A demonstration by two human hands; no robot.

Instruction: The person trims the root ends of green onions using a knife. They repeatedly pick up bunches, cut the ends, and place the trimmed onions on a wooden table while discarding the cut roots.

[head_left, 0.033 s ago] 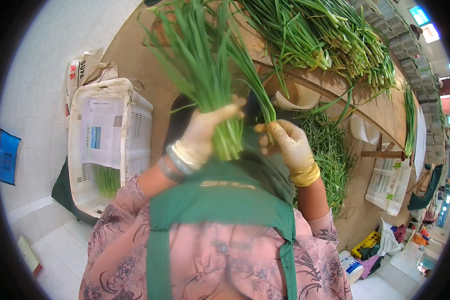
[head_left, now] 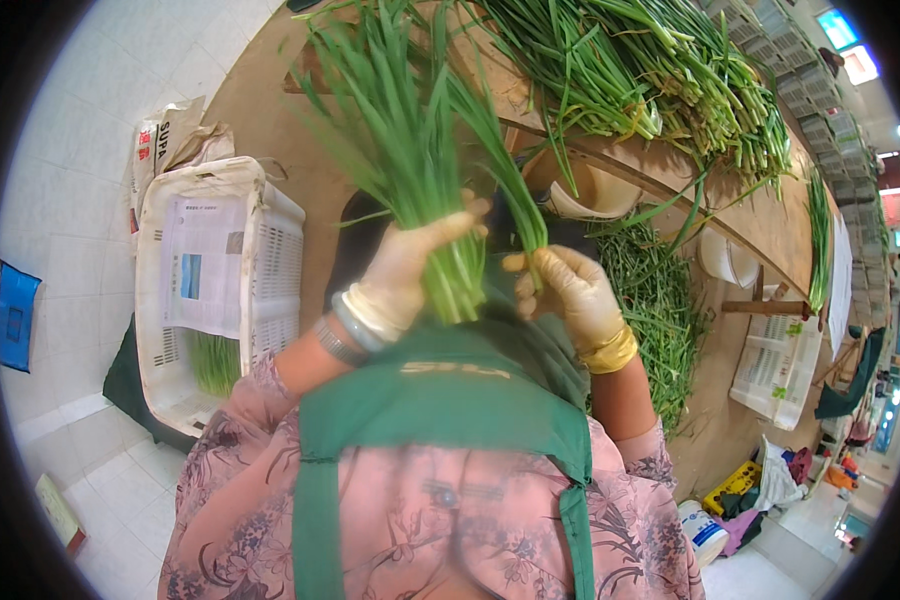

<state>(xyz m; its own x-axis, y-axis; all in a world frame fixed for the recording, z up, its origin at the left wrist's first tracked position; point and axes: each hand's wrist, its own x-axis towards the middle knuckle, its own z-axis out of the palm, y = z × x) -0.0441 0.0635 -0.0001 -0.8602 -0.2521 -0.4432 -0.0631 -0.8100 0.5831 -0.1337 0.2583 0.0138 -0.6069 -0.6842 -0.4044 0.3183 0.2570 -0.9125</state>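
Note:
My left hand (head_left: pixel 400 270), in a pale thin glove, is wrapped round a thick bunch of garlic chives (head_left: pixel 410 160). Its leaves fan upward and the pale cut ends stick out below my fist. To its right, my right hand (head_left: pixel 578 292), gloved with a yellow cuff, pinches a few separate chive stalks (head_left: pixel 515 190) near their lower ends. These stalks lean up and left, their tops meeting the leaves of the bunch. Both hands are in front of my green apron (head_left: pixel 440 400). The leaf tips are blurred.
A large heap of chives (head_left: pixel 660 90) lies on the wooden table (head_left: pixel 790 225) at upper right. Loose green trimmings (head_left: pixel 660 310) cover the floor below. On the left stands a white crate (head_left: pixel 282 255) with printed paper and chives inside. A pale bucket (head_left: pixel 595 190) is under the table edge.
My right hand has shifted slightly left and down with its stalks. The leaves of the bunch have swayed a little, while my left hand stays nearly in place.

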